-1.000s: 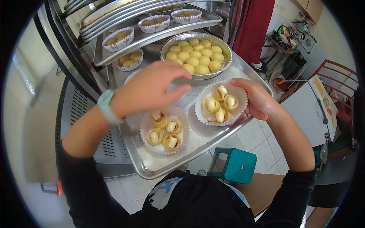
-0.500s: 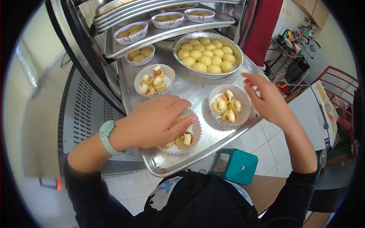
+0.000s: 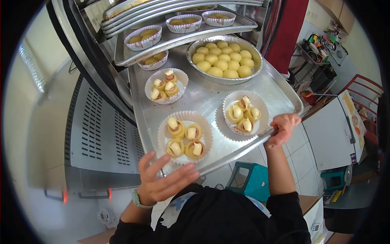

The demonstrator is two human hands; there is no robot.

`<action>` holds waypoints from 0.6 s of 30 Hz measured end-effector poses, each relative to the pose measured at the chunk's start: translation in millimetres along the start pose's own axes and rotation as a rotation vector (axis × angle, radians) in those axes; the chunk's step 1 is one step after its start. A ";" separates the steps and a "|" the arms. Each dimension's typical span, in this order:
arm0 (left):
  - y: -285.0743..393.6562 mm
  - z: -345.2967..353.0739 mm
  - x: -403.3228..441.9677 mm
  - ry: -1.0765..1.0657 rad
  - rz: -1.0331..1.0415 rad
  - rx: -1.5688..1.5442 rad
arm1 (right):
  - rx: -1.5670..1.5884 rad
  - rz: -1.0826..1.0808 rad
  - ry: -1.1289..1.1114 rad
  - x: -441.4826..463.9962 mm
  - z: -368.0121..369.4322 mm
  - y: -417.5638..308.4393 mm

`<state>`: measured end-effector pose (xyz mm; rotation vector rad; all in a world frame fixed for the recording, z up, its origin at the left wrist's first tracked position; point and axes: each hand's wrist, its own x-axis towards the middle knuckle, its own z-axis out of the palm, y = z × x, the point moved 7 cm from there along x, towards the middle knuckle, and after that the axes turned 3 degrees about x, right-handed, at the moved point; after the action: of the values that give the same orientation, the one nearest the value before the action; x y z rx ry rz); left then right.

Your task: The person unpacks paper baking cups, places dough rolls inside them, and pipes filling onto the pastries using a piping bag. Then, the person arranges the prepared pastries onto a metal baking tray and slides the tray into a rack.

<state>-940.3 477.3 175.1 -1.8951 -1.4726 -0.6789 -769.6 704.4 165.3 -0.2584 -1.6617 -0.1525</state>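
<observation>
A metal tray (image 3: pixel 205 95) juts out of the rack. My right hand (image 3: pixel 283 129) is closed round its front edge near the right corner. My left hand (image 3: pixel 164 179) has its fingers spread at the front left corner; whether it touches the tray is unclear. Between my hands, a paper cup of topped rolls (image 3: pixel 243 114) sits on the right and another paper cup of rolls (image 3: pixel 185 137) at the front left. A third cup of rolls (image 3: pixel 166 86) is farther back on the left. Behind them stands a round foil pan (image 3: pixel 224 81) of yellow dough balls.
A higher tray (image 3: pixel 187 37) with several paper cups overhangs the back, under stacked trays (image 3: pixel 178 14). A perforated metal panel (image 3: pixel 101 122) is on the left. Below stands a green stool (image 3: pixel 256 183); a white cabinet (image 3: pixel 329 134) and red chair (image 3: pixel 363 91) are at the right.
My left hand has moved from over the front left cup to the tray's front corner. My right hand has come down and closed on the tray edge.
</observation>
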 end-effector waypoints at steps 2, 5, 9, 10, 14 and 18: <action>-8.4 5.1 4.5 0.015 0.026 0.069 | -0.016 -0.034 -0.020 6.0 11.1 4.5; -57.3 21.8 -2.1 0.063 -0.024 0.112 | -0.055 -0.059 -0.092 18.3 60.2 6.5; -95.4 36.9 10.6 0.123 -0.079 0.110 | -0.053 -0.039 -0.084 26.1 103.2 21.3; -104.6 39.4 14.2 0.144 -0.075 0.091 | -0.066 -0.040 -0.073 28.8 114.0 24.6; -144.8 61.3 21.2 0.210 -0.139 0.104 | -0.026 -0.041 -0.032 38.8 161.8 40.5; -177.4 76.7 28.8 0.263 -0.197 0.069 | -0.003 -0.022 -0.031 44.5 199.4 50.7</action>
<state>-1104.3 583.5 175.2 -1.5544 -1.5020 -0.9180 -952.4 806.9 185.2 -0.2453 -1.6962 -0.1681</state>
